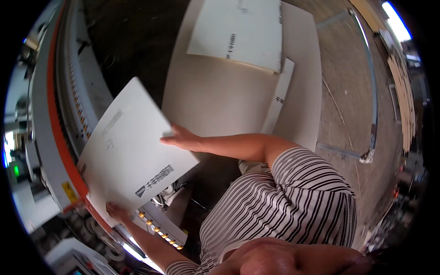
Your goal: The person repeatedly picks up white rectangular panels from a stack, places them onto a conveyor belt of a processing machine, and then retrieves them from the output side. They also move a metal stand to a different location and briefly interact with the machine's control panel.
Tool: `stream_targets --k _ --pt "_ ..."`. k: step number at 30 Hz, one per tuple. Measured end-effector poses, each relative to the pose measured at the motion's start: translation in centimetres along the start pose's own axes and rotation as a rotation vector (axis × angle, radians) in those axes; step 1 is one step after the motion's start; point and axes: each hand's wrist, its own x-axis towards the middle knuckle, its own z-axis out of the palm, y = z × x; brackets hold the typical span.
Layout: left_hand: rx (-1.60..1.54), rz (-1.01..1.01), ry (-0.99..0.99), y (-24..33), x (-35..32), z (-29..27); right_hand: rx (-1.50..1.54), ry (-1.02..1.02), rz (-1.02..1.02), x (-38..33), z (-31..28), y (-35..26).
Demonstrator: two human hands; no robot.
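I hold a white rectangular panel (128, 151) with a printed label near its lower right corner, tilted above the machine at the left. My left hand (117, 211) grips its lower corner from beneath. At the panel's right edge my right hand (181, 137) holds on with the fingers over the face. Both forearms are bare, and my striped shirt (284, 206) fills the lower right.
A long machine (52, 123) with an orange stripe and a row of small lights runs down the left. To the right lies a large white board (215, 101) carrying a smaller white panel (238, 32) and a narrow strip (279, 96). A metal frame (373, 114) stands on the concrete floor.
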Motion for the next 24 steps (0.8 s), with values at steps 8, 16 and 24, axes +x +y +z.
stream_targets --k 8,16,24 --pt "-0.368 0.155 0.061 29.8 -2.5 -8.6 -0.949 1.053 0.061 2.4 -35.6 11.1" --pt "-0.886 -0.016 -0.868 43.1 -17.8 -1.3 -0.672 1.215 0.627 -2.9 -54.0 15.1" --pt "-0.849 0.124 -1.054 45.1 -16.0 6.2 -0.009 1.088 0.393 -4.4 -54.3 16.5"
